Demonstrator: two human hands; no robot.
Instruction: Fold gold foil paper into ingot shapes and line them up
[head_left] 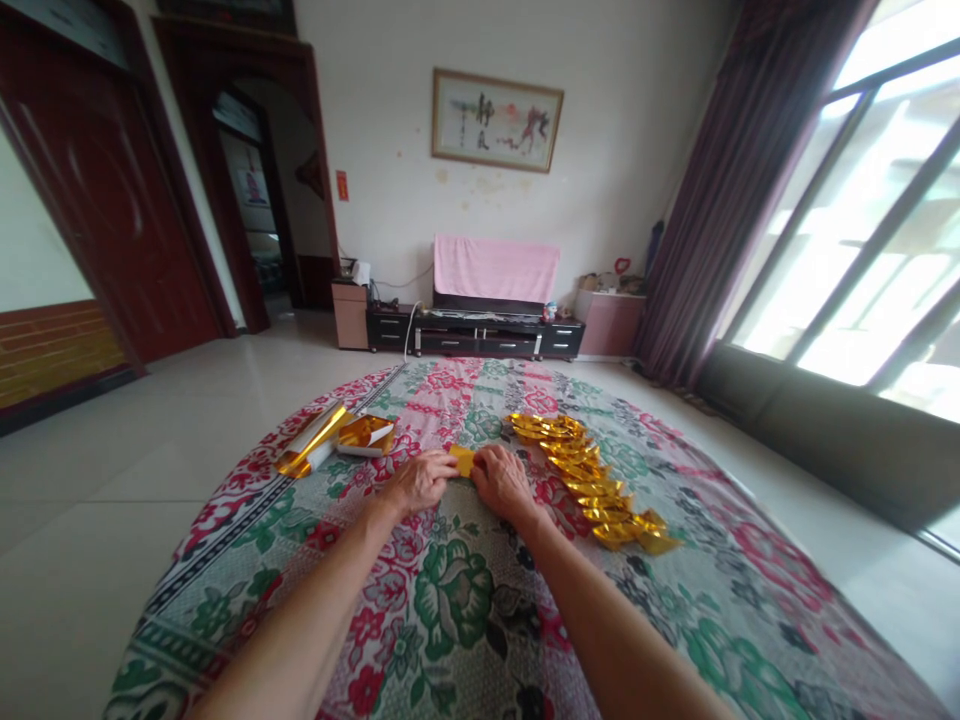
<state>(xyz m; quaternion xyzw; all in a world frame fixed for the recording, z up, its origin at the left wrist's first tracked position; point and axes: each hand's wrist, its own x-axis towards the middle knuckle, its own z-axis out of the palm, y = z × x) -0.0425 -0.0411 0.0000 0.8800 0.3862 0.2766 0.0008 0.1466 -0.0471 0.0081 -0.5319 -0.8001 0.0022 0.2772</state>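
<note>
A small piece of gold foil paper [463, 460] lies on the flowered tablecloth between my hands. At its left edge, my left hand [424, 482] grips it with bent fingers. My right hand [501, 480] has its fingers curled over the right edge of the same paper. Some of the fingertips on both hands are hidden. To the right, a slanting row of folded gold paper ingots [585, 475] overlaps piece on piece. Left of my hands lie a curled roll of gold foil sheets [319, 440] with a white backing and a smaller curled stack of gold paper [366, 436].
The round table wears a flowered tablecloth [454, 585]. Beyond it stands a low black TV cabinet [480, 338] with a pink cloth [496, 266] above it. A curtain [716, 190] and a window are at the right, a red door [112, 190] at the left.
</note>
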